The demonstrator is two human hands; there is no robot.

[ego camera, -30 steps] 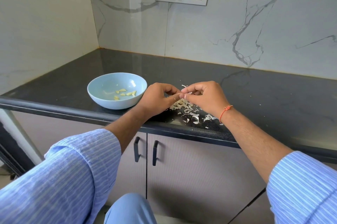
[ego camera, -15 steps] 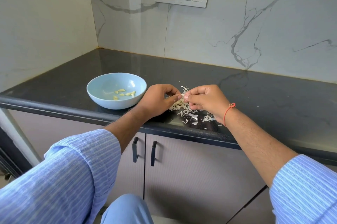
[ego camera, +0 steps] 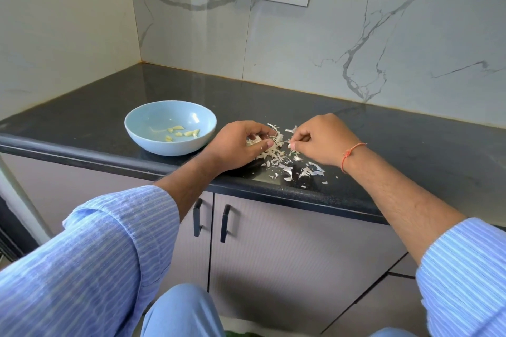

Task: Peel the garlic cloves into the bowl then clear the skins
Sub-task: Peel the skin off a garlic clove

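The dark counter carries everything, and the pale blue bowl sits on it toward its front edge; every place below is given from that bowl. Inside the bowl lie a few peeled cloves, yellowish and bare. Just right of the bowl the left hand has its fingers curled over a whitish lump, probably a garlic clove with skin on it, though the fingers hide most of it. Further right of the bowl the right hand is curled too, thumb and fingertip pinched together on what looks like a scrap of skin. Between and in front of the hands, right of the bowl, lies the heap of skins, with loose flakes scattered on toward the counter's front edge. A clove is small, firm and slippery once bared, so it wants pinching at its ends; the skins are papery, weightless and brittle, and are better swept together under a flat palm than picked up singly
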